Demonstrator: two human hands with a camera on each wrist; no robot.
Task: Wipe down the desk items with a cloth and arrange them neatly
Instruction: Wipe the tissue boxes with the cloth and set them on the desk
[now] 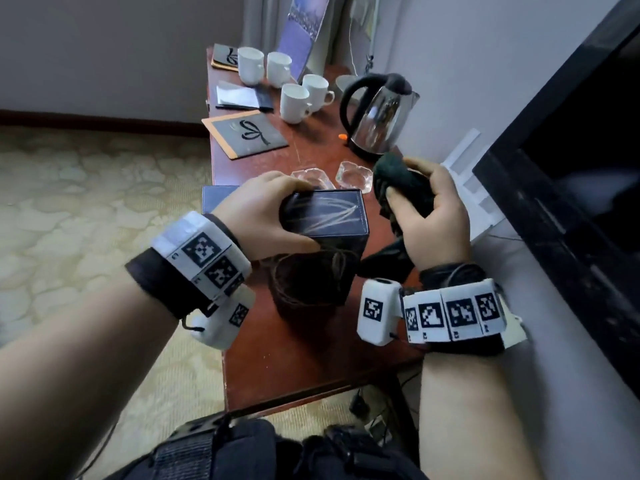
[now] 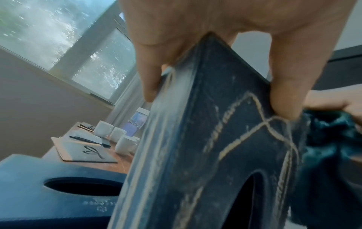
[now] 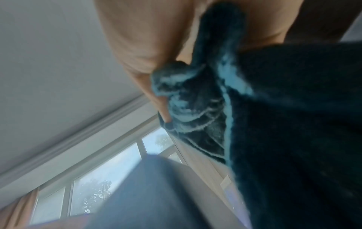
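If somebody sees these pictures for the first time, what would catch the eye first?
Probably the two hands at the centre: the left hand grips a dark box by its top, above the red-brown desk, while the right hand holds a bunched dark cloth beside it. Behind them stands a shiny kettle near the wall.

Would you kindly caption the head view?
Left hand grips a dark box; right hand holds a cloth.

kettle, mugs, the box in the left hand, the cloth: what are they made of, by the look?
Kettle: polished metal body, probably stainless, mirror reflections; black handle and base look like plastic.
Mugs: glossy white, likely ceramic.
Box: matte dark card or board with pale line print; the left wrist view shows scuffed edges.
Cloth: dark teal, fuzzy pile, bunches softly; likely microfibre or terry.
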